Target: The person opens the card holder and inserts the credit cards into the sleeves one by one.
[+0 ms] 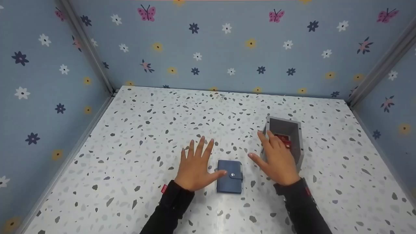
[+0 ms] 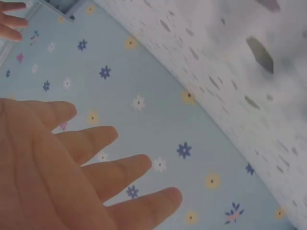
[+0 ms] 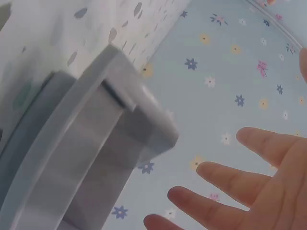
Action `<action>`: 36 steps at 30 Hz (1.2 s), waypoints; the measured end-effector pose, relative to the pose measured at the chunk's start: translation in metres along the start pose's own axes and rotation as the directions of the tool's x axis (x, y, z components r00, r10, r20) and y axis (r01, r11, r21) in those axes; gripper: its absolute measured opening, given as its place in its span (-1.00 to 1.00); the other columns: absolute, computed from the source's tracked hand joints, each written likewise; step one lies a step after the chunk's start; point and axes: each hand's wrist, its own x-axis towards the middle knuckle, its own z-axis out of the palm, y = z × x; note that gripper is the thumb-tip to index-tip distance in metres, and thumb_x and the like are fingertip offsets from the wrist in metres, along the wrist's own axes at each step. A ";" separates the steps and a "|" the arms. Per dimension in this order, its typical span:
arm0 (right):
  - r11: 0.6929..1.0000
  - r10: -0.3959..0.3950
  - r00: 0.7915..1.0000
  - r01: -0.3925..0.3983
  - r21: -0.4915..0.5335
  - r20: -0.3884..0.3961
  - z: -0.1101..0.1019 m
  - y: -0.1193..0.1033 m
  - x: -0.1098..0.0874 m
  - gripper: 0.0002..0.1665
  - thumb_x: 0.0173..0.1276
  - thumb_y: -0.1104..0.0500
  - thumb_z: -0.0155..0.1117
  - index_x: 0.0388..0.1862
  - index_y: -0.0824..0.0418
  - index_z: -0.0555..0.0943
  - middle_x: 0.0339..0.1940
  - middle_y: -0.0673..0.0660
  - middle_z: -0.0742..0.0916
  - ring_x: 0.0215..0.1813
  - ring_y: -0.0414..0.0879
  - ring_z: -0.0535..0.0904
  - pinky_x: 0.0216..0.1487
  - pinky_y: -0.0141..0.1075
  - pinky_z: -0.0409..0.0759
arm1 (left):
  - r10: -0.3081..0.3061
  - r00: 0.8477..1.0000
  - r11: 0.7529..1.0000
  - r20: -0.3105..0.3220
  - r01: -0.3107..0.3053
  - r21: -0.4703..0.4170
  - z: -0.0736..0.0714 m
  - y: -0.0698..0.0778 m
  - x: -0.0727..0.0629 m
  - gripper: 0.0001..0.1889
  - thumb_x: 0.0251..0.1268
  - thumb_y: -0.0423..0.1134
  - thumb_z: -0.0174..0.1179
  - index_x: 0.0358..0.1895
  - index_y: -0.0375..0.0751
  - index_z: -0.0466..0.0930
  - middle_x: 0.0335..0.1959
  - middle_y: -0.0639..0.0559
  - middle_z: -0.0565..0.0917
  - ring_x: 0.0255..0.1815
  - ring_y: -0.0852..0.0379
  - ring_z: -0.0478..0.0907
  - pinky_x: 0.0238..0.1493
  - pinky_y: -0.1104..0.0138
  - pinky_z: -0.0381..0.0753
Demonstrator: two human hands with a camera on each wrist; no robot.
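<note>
A blue snap-strap card holder or small notebook lies on the speckled table, between the two hands. My left hand hovers palm down just left of it with fingers spread, the thumb overlapping its edge in the head view. To the right, my right hand, fingers also spread, is over the left side of a grey open box. Inside the box are red items, partly hidden by that hand. The right wrist view shows the grey box beside the outstretched fingers. Neither hand holds anything.
The white speckled tabletop is bounded by blue flowered panels at the back and both sides. Grey metal posts stand at the back corners.
</note>
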 end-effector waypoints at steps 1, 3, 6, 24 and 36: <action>1.000 -0.012 1.000 0.012 -0.007 -0.004 0.001 -0.002 0.001 -0.03 0.31 -0.38 0.14 0.56 0.04 0.17 0.55 0.30 0.28 0.50 0.30 0.24 0.31 0.31 0.37 | 0.015 1.000 1.000 0.008 -0.015 -0.010 0.002 0.001 0.000 0.09 0.05 0.54 0.05 0.58 0.03 -0.05 0.60 -0.17 0.02 0.57 -0.40 -0.08 0.47 -0.33 -0.01; 1.000 -0.028 1.000 0.028 -0.013 -0.011 0.004 -0.006 0.001 -0.04 0.30 -0.36 0.17 0.55 0.03 0.20 0.53 0.29 0.32 0.49 0.26 0.27 0.30 0.27 0.41 | 0.040 0.999 0.999 0.018 -0.040 -0.026 0.005 0.002 -0.001 0.09 0.05 0.51 0.08 0.58 -0.01 -0.03 0.59 -0.20 0.05 0.55 -0.43 -0.04 0.46 -0.32 0.03; 0.998 -0.054 0.998 0.053 -0.022 -0.016 0.010 -0.013 0.002 -0.07 0.29 -0.34 0.20 0.53 0.03 0.24 0.49 0.29 0.39 0.45 0.25 0.34 0.29 0.23 0.45 | 0.059 0.998 0.998 0.034 -0.058 -0.030 0.010 0.005 -0.002 0.10 0.05 0.48 0.13 0.58 -0.05 -0.02 0.58 -0.23 0.07 0.52 -0.45 0.00 0.44 -0.33 0.08; 0.965 -0.200 0.975 0.179 -0.193 -0.094 0.041 -0.036 -0.001 -0.31 0.23 -0.28 0.30 0.22 0.10 0.58 0.00 0.22 0.69 0.14 0.18 0.56 0.34 0.22 0.38 | 0.129 0.975 0.986 0.182 -0.145 0.079 0.029 0.017 -0.009 0.07 0.00 0.42 0.25 0.48 -0.23 0.21 0.53 -0.21 0.21 0.50 -0.25 0.20 0.46 -0.04 0.31; 0.955 -0.227 0.974 0.225 -0.193 0.011 0.059 -0.046 -0.005 -0.44 0.20 -0.25 0.35 -0.07 0.17 0.66 -0.25 0.15 0.67 -0.19 0.07 0.59 -0.27 -0.07 0.64 | 0.134 0.969 0.988 0.208 -0.146 0.045 0.036 0.018 -0.010 -0.03 0.06 0.25 0.32 0.44 -0.32 0.26 0.49 -0.22 0.28 0.46 -0.11 0.32 0.39 0.09 0.44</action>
